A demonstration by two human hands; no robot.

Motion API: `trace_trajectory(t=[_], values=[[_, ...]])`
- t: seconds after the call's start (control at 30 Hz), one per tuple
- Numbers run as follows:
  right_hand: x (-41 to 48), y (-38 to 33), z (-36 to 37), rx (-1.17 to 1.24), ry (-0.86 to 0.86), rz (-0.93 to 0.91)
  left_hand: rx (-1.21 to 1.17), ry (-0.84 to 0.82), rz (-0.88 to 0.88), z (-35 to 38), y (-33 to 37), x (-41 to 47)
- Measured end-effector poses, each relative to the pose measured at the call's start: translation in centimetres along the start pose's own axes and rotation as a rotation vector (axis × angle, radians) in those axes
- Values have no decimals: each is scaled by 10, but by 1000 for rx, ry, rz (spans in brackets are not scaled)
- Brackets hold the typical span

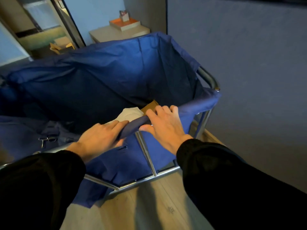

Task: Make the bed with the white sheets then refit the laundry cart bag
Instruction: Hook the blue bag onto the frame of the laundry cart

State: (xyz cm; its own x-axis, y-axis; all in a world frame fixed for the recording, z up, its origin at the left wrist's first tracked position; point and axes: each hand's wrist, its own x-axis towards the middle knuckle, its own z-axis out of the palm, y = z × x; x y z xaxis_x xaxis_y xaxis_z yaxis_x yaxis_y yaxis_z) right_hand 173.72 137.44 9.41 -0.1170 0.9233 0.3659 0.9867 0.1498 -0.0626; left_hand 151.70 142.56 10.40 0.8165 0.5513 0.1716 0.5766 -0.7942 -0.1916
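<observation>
The blue laundry cart bag (103, 77) hangs open in its chrome cart frame (147, 153) in front of me. Its near rim is folded over the top bar. My right hand (164, 124) grips that rim, fingers curled over the top and thumb under the fabric. My left hand (101, 138) rests on the rim just left of it, fingers lying straight along the fold. Inside the bag lie a white cloth (131, 113) and a piece of brown cardboard (150, 106). At the right corner the frame's bar (207, 77) shows bare. The bag's left side sags loosely.
A grey-blue wall (249, 80) stands close on the right. Behind the cart is a light wooden nightstand (116, 34) with an orange-topped box (126, 24). A mirror or doorway (43, 27) is at the far left. Wooden floor (149, 209) runs beneath the cart.
</observation>
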Motion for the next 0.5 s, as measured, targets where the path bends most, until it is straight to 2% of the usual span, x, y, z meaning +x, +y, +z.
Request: trace_trajectory(t=[0.2, 0.33, 0.5], values=[[-7, -79, 9, 78, 32, 46, 32, -78, -44, -4, -33, -72], [-19, -138, 13, 76, 52, 30, 58, -60, -147, -9, -47, -126], [-31, -191, 13, 132, 0, -13, 46, -97, -236, -13, -57, -180]])
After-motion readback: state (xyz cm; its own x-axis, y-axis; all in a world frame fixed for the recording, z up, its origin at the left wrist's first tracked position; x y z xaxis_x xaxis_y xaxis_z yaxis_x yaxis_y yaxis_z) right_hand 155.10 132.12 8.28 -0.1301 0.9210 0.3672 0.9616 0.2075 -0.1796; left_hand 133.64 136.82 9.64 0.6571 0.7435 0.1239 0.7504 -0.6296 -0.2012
